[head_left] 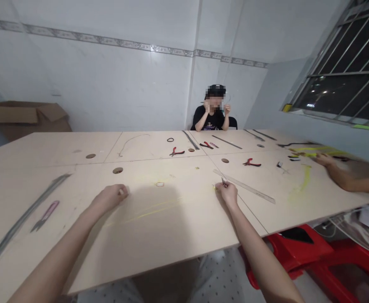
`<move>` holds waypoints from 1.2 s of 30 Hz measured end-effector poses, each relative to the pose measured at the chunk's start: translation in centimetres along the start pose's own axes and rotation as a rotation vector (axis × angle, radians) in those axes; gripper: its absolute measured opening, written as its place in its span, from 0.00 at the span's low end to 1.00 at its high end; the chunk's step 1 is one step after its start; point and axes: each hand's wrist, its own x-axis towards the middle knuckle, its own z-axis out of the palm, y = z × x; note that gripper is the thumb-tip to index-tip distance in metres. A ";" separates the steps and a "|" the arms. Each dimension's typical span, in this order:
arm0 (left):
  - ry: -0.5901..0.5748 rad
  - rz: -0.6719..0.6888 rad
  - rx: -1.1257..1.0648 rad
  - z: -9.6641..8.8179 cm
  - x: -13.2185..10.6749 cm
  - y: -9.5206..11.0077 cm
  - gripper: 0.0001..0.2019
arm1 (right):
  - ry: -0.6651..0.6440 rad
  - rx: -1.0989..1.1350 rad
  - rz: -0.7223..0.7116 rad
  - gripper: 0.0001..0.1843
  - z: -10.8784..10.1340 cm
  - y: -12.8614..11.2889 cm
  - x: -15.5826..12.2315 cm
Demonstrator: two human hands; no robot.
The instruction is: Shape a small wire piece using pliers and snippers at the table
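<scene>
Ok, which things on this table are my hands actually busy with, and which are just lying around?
In hand: left hand, closed in a fist; right hand gripping a small metal tool; thin yellow wire between them.
Lying about: ruler, red pliers, pink snips, cardboard box.

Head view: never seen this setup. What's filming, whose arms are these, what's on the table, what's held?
No machine: a camera on a person's head looks down at their own bare hands. The left hand rests closed on the table; whether it holds anything is unclear. The right hand pinches a small metal tool beside a ruler. A thin yellow wire lies between the hands; red-handled pliers lie farther off, pink-handled snips at left. The arm at right and the seated person are other people.
</scene>
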 end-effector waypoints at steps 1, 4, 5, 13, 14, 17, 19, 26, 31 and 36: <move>0.005 0.025 -0.008 0.5 0.2 0.5 0.11 | 0.010 0.016 -0.019 0.15 0.0 -0.4 -0.4; 0.022 0.106 -0.041 2.0 0.6 1.6 0.11 | 0.017 0.065 -0.086 0.17 0.2 -2.1 -1.7; 0.029 0.131 -0.057 2.5 0.6 2.0 0.11 | 0.008 0.077 -0.111 0.18 0.5 -2.9 -2.1; 0.097 0.317 -0.188 5.9 0.9 5.3 0.12 | -0.178 -0.036 -0.246 0.16 4.8 -7.9 2.3; 0.113 0.336 -0.195 6.1 1.1 5.6 0.12 | -0.182 -0.085 -0.227 0.15 5.6 -8.0 3.6; 0.165 0.369 -0.201 6.7 1.6 5.8 0.12 | -0.214 -0.245 -0.133 0.14 7.8 -7.4 6.8; 0.188 0.376 -0.195 7.1 1.8 5.2 0.12 | -0.248 -0.334 -0.086 0.15 9.2 -6.8 8.4; 0.214 0.335 -0.152 8.4 2.7 2.1 0.12 | -0.359 -0.487 -0.126 0.15 11.6 -5.4 11.7; 0.203 0.340 -0.134 8.6 2.8 2.1 0.12 | -0.426 -0.514 -0.182 0.15 11.4 -4.7 12.7; 0.183 0.349 -0.115 8.7 2.5 2.5 0.12 | -0.493 -0.491 -0.235 0.15 11.8 -4.1 13.0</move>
